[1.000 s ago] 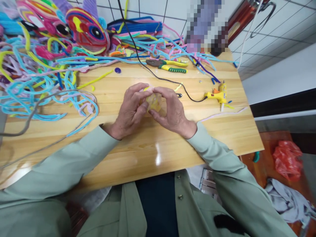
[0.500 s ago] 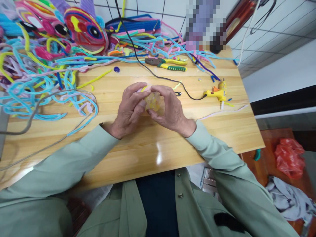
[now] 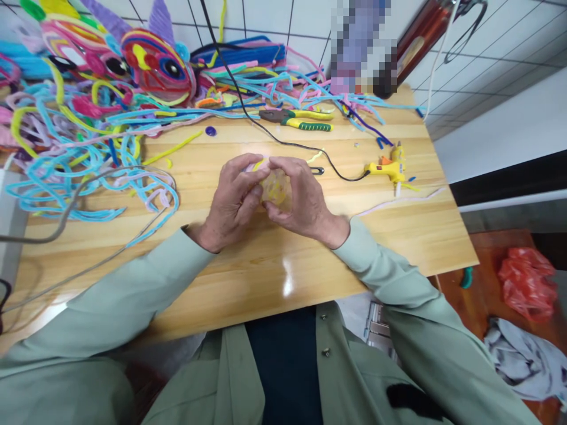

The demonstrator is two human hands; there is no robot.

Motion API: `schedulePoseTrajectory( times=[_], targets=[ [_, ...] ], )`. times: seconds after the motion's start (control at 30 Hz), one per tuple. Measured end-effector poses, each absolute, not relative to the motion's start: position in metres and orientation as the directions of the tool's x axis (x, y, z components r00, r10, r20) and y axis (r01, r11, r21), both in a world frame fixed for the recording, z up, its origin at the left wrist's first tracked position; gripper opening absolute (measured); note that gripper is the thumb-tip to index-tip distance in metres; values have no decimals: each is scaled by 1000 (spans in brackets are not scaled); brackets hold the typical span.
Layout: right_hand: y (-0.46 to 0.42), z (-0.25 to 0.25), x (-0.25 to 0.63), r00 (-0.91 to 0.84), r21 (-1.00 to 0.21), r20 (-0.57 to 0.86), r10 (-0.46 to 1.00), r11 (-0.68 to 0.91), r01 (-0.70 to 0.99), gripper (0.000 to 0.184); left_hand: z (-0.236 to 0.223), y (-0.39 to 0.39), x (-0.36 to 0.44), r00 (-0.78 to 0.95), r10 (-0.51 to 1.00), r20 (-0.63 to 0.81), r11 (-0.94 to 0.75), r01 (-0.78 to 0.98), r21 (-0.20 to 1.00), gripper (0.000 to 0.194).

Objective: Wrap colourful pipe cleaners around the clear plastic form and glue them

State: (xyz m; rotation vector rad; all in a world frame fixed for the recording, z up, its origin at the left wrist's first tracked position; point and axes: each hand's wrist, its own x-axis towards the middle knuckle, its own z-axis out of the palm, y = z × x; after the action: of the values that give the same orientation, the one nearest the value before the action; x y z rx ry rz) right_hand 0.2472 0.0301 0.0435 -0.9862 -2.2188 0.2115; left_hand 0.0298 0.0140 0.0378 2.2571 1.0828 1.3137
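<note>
The fingers [image 3: 253,177] of the left hand [image 3: 228,206] were curled, partly open, about a small rounded piece [image 3: 277,188], their tips on its upper left side. Those of the right hand [image 3: 308,198] made a wider arch, the index bent over the top and the thumb set low, so that the piece lay held between the two hands, over the middle of the desk [image 3: 248,283]. Whether it touched the wood could not be told.

It looked see-through and yellowish, with brighter yellow patches; a pink and yellow strip [image 3: 257,166] showed at its top left, under the fingertips. The rest was hidden by the hands.

Both wrists came in low and slanted inward, backs of the hands up, the forearms in pale green sleeves [image 3: 128,289] spread wide toward the body.

Just beyond the right hand lay a small dark item [image 3: 318,170] and a pale yellow scrap [image 3: 315,157]. Farther off, a black cord [image 3: 292,143] ran to a yellow glue gun [image 3: 386,169] on the right, and pliers [image 3: 312,126] with green and yellow handles lay near the back. On the left was a tangle of fuzzy strips [image 3: 66,177], with bright fuzzy figures [image 3: 157,71] behind it
</note>
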Motion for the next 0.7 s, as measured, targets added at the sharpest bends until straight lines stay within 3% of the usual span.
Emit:
schedulePoseTrajectory(
  times=[0.1,0.27,0.47,0.7],
  targets=[
    [29,44,247,-479,-398,518,709,695,598,79,39,15,29,285,748,600,-657,444,609,26],
    [30,36,245,-461,-340,675,576,797,499,84,39,19,26,301,730,614,-675,453,582,31],
    [30,30,246,-445,-393,637,630,761,515,94,36,19,22,324,692,645,-703,503,502,31],
    [26,32,248,-424,-384,680,598,783,489,92,33,14,21,298,684,666,-712,470,522,28]
  ],
)
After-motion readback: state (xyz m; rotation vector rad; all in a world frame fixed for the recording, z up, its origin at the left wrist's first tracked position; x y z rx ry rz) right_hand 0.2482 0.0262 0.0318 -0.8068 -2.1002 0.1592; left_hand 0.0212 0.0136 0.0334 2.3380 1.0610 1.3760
